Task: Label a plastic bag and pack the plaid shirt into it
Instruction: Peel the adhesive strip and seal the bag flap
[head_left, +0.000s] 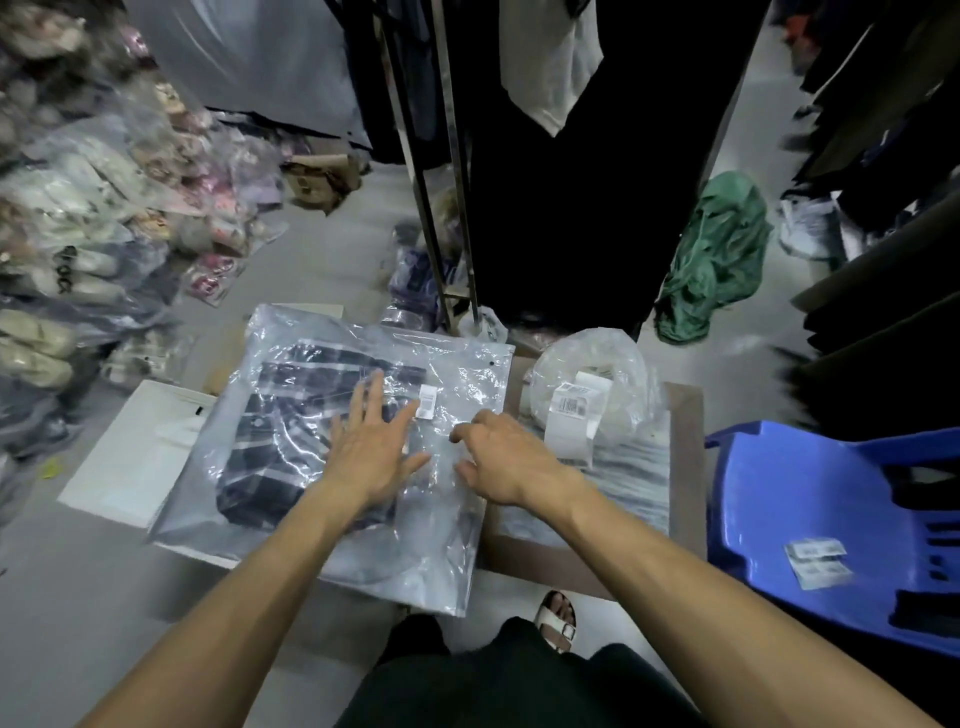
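The floor (322, 249) is grey and crowded; on the left lies a big heap of packed clothes (93, 208), in the middle stands a clothes rack (447, 182) with dark garments, and on the right there is a blue plastic chair (810, 509) with some small stickers (818, 561) on its seat. In front of the person are cardboard boxes (685, 467) which serve as a low worktop; a white flat box (130, 457) lies at the left of them.

On top of the boxes lies the plastic bag (441, 519), clear and flat; the plaid shirt (280, 415) is already inside it, folded, in the left part of the bag. A small white label (426, 401) sits on the bag, just beside the shirt; so the labelling and the packing look done. At the right is a roll of labels (571, 410) in a loose clear wrap.

The left hand (371, 457) lies flat on the bag with fingers spread wide, pressing and holding nothing; the right hand (501, 457) is half curled over the bag near its right part; whether its fingers pinch the plastic I cannot tell.

I judge the step in hand is flattening the bag to push out air; the next move probably calls for closing the open end, with one hand keeping the shirt in place.
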